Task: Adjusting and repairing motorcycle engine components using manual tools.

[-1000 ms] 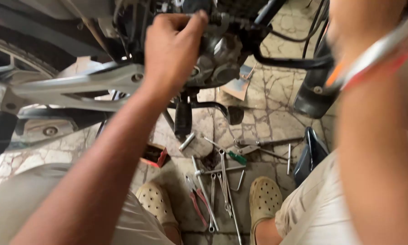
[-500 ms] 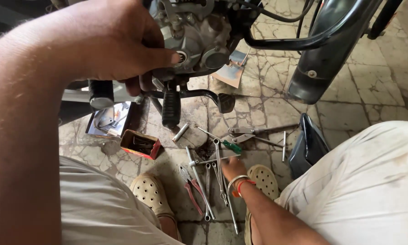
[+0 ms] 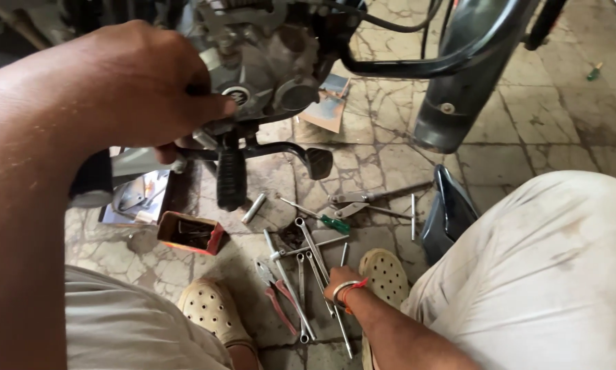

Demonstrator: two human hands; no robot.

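My left hand [image 3: 150, 89] is up at the motorcycle engine [image 3: 267, 62], fingers curled against the casing just above the black footpeg [image 3: 231, 179]; whether it grips anything is hidden. My right hand [image 3: 336, 279] reaches down to the floor among several spanners [image 3: 306, 264] laid side by side, its fingers on them. A bangle and red thread circle that wrist. Red-handled pliers [image 3: 277, 301] lie left of the spanners. A green-handled screwdriver [image 3: 325, 220] lies just beyond them.
A small open red box [image 3: 190, 233] sits on the cracked tile floor at left. The black exhaust pipe [image 3: 459, 89] slants across the upper right. A dark plastic panel [image 3: 448, 212] leans by my right knee. My feet wear cream clogs [image 3: 208, 308].
My right arm has come down from beside the bike to the tools on the floor. The view has tilted lower. My left hand stays at the engine.
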